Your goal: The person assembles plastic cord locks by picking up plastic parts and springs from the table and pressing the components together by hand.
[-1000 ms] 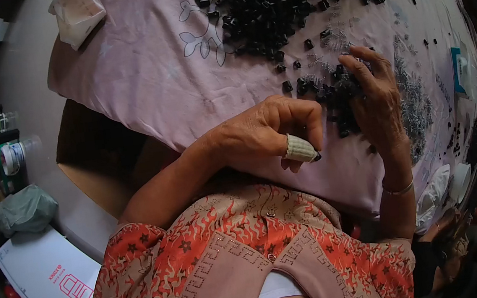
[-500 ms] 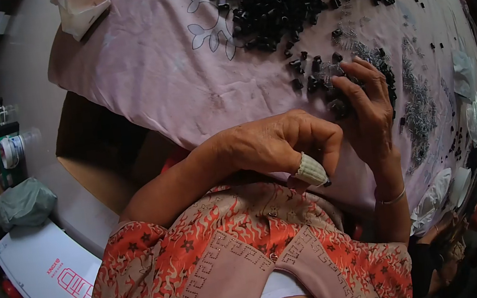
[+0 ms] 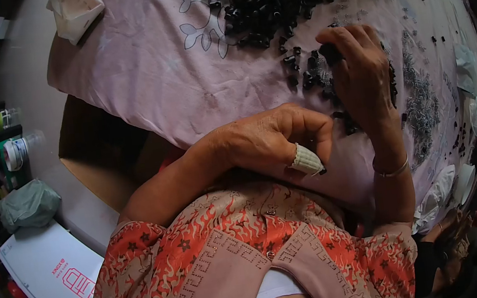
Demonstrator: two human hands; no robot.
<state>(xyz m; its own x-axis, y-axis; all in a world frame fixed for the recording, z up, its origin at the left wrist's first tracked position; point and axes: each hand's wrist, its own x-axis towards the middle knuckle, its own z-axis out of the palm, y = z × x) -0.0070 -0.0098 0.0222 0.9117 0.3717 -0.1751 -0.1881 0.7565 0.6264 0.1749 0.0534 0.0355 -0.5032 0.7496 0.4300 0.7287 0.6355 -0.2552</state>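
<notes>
My left hand is closed in a pinch just in front of my body, its thumb wrapped in a pale ribbed finger cover. A tiny black piece shows at its fingertips. Farther right, my right hand is over the cloth, fingers curled toward the thumb around dark material that looks like small black pieces. Close to that hand lie loose black pieces. Their exact kind is too small to make out. Beyond them spreads a large heap of similar black pieces.
A pink patterned cloth covers the work surface. An open cardboard box is by my left arm. Left of it are a white printed box and a grey plastic bag. A folded paper container stands at the far left corner.
My right hand has moved slightly away from my body, and its spread fingers have curled in around dark material. My left hand has shifted slightly up and left, still pinching.
</notes>
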